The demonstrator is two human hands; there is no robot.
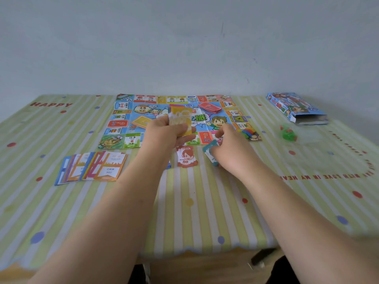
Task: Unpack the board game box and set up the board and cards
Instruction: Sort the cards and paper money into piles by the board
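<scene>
The colourful game board point(123, 117) lies unfolded flat at the middle back of the table. On it sit a red card deck point(210, 108) and an orange card deck point(140, 121). My left hand point(166, 132) grips a stack of paper cards point(181, 119) with a yellow one on top, held above the board's front edge. Just in front of the board, my right hand point(229, 148) pinches a teal note point(210, 153) down at the tablecloth. An orange 50 note point(185, 156) lies between my hands. The open game box point(296, 108) lies at the back right.
A fan of property cards point(92, 168) is spread at the front left of the board. Coloured pawns point(249, 133) rest on the board's right corner. A green piece in a clear bag point(289, 134) lies near the box. A striped tablecloth point(205, 212) covers the table.
</scene>
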